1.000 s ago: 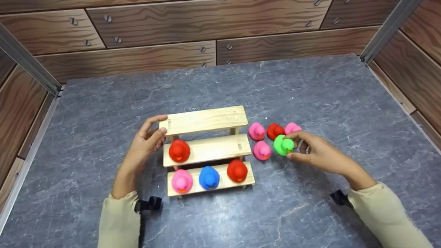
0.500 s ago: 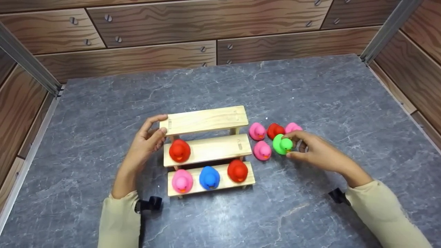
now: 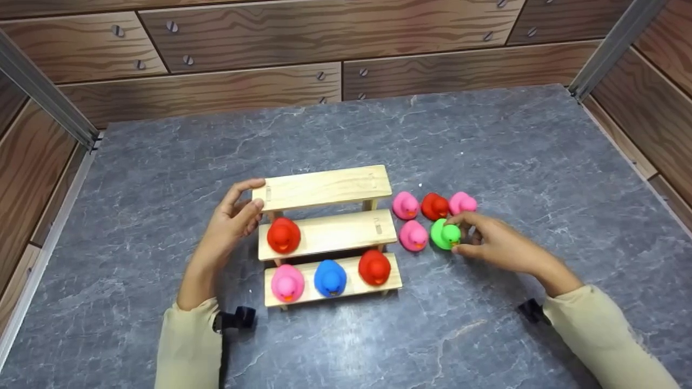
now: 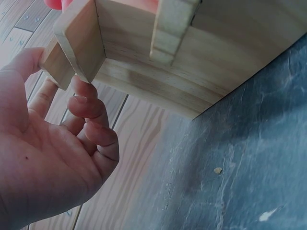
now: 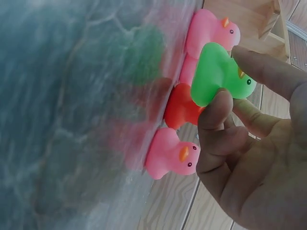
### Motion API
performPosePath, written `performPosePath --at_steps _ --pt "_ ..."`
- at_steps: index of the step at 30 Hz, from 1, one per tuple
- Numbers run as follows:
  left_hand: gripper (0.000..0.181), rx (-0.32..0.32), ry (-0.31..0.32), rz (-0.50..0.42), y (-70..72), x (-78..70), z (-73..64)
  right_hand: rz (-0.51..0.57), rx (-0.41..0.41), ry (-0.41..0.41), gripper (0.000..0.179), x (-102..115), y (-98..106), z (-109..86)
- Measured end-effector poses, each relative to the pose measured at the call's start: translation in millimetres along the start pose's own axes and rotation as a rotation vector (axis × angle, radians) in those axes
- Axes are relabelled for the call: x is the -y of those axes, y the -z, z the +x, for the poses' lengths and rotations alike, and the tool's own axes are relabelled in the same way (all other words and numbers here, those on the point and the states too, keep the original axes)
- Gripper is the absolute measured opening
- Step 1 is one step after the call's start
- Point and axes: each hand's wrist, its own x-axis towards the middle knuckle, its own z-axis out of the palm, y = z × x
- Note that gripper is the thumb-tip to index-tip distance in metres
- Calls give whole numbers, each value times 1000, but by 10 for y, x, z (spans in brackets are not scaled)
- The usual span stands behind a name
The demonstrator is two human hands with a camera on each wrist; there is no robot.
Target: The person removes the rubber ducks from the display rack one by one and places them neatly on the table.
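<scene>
Well behind the left fingers point(image 3: 241, 186), past a bare wrist, the left sleeve point(image 3: 189, 346) ends in a crumpled cuff, its plain cloth a pale khaki. The right sleeve point(image 3: 608, 332), set back likewise from the right fingers point(image 3: 470, 250), matches in colour and hangs loose with soft creases. A small black left mount point(image 3: 238, 318) and black right mount point(image 3: 532, 310) jut inward beside the cuffs. A tiny spot point(image 4: 26, 157) marks the left palm point(image 4: 57, 158), below the fingers.

2 arms point(image 3: 189, 337) reach forward, left grip point(image 3: 229, 222) and right grip point(image 3: 494, 244) pinching.
</scene>
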Motion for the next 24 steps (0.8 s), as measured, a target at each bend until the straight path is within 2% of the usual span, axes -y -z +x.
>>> performPosePath --at_steps 24 --pt "34 7 2 -20 1 -5 -2 -39 15 -36 38 -14 -19 100"
